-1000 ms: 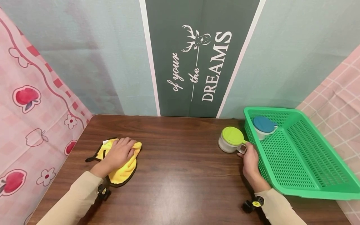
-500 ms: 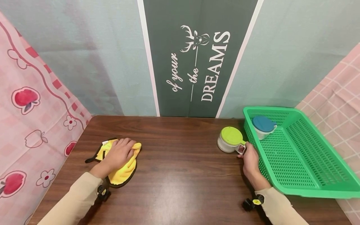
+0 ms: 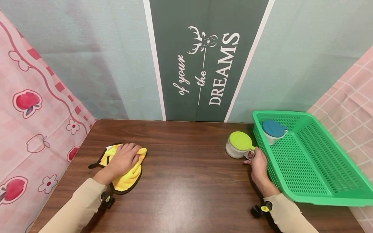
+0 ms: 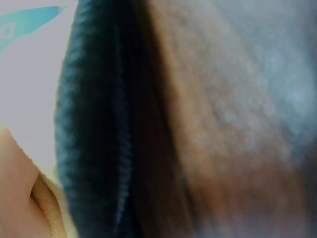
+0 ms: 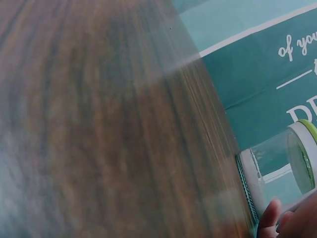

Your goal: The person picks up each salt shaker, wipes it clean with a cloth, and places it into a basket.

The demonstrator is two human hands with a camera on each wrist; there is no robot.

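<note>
My left hand (image 3: 124,158) rests on top of a yellow cloth (image 3: 125,182) with black edging, which lies rumpled at the left of the table. In the left wrist view the cloth's dark edge (image 4: 94,119) fills much of the frame, blurred. At the right stands a seasoning jar (image 3: 235,151) with a lime-green lid, upright on the table. The right wrist view shows its clear body (image 5: 272,158) with a white layer at the bottom. My right hand (image 3: 258,166) grips the jar's handle, thumb low beside it; part of the fingers is hidden.
A green plastic basket (image 3: 326,198) stands just right of my right hand, its wall close to the jar. Inside its far left corner sits a similar jar (image 3: 273,128) with a blue lid. Behind the brown table (image 3: 186,161) hangs a printed curtain (image 3: 131,64).
The thumb of my right hand has shifted slightly outward from the handle. The jar, the cloth and my left hand stay in place.
</note>
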